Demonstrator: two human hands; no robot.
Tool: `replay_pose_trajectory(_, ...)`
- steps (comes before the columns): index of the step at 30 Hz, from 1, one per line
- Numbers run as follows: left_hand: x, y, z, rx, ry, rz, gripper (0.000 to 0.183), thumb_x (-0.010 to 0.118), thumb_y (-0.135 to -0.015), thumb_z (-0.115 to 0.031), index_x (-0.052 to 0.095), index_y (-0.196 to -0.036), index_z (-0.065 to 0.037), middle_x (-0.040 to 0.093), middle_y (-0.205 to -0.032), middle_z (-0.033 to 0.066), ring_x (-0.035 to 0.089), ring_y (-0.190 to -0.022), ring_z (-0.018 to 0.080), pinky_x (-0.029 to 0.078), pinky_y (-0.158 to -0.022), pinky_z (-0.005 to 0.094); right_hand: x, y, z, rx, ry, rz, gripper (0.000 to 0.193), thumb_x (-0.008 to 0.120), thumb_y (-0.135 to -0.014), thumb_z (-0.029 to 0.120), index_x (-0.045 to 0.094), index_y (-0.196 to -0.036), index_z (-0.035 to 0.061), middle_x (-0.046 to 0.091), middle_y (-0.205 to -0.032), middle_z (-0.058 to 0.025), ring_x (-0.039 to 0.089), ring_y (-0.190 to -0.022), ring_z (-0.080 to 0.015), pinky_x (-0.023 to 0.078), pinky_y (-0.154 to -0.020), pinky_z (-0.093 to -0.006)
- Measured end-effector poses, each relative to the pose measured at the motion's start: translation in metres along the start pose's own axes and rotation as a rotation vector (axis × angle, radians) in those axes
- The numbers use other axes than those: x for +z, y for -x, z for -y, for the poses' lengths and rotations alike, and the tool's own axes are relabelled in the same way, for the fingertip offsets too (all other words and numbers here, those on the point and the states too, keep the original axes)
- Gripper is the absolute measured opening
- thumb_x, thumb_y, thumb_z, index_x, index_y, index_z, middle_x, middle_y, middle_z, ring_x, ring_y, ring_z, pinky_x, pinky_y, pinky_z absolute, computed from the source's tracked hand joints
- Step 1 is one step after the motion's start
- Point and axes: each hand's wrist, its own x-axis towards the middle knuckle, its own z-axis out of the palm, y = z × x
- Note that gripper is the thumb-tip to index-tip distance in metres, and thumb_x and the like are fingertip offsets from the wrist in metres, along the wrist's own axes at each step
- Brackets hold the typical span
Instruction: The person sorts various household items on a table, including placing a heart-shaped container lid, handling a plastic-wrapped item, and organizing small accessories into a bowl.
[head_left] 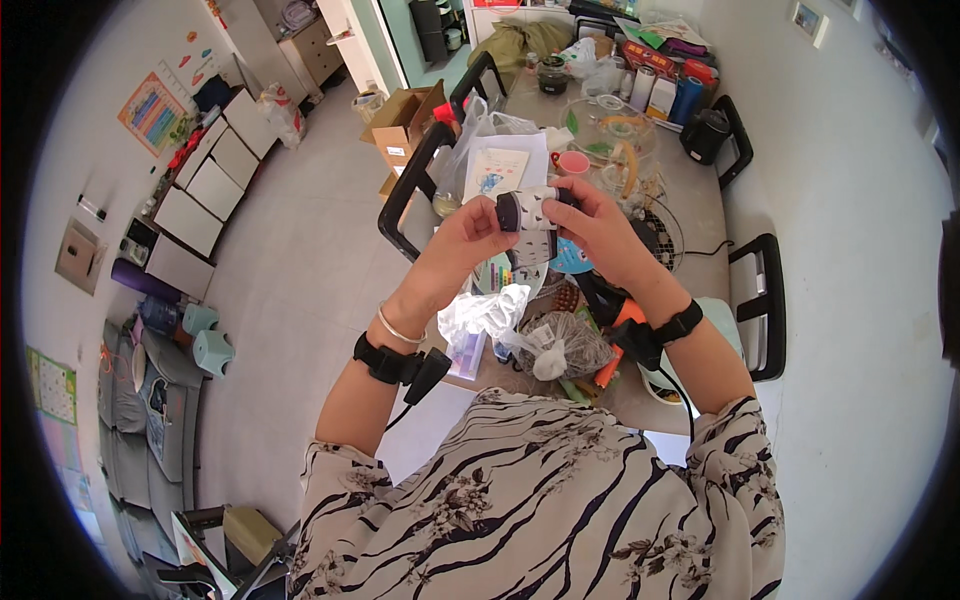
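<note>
Held item: small folded piece of white-and-black patterned soft material, apparently fabric [533, 212], at upper centre of frame, raised over the cluttered beige surface [703, 218].
Long axis: upper band runs roughly left to right, from one hand to the other; a greyish patterned lower part [532, 250] hangs beneath.
Left hand [468, 235]: pinches the dark left end, thumb toward the lower edge.
Right hand [603, 232]: pinches the right end, thumb across the front face.
Nearer hand: neither; both touch the item, which lies between them.
Beneath: crumpled white plastic bag [485, 312], lower in frame, apart from the hands.
</note>
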Motion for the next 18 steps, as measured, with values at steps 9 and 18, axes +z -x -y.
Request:
replay_pose_trajectory(9, 0.009, 0.003, -0.002, -0.055, 0.048, -0.02, 0.03, 0.065, -0.084, 0.0, 0.058, -0.113, -0.003, 0.063, -0.106, 0.0031, 0.059, -0.096, 0.0102, 0.046, -0.087, 0.0269, 0.008, 0.001, 0.005, 0.02, -0.171, 0.069, 0.033, 0.064, -0.089, 0.02, 0.056, -0.114, -0.0002, 0.06, -0.106, -0.0015, 0.056, -0.095, -0.0084, 0.046, -0.086, -0.0261)
replay_pose_trajectory(18, 0.024, 0.0, 0.001, -0.013, 0.005, -0.084, 0.027, 0.066, -0.085, -0.003, 0.06, -0.111, -0.002, 0.064, -0.102, 0.0027, 0.06, -0.09, 0.0104, 0.049, -0.084, 0.0273, 0.011, -0.004, -0.01, -0.057, -0.079, -0.087, 0.031, 0.067, -0.088, 0.022, 0.057, -0.11, 0.0028, 0.06, -0.098, 0.0003, 0.055, -0.088, -0.0061, 0.045, -0.076, -0.0212)
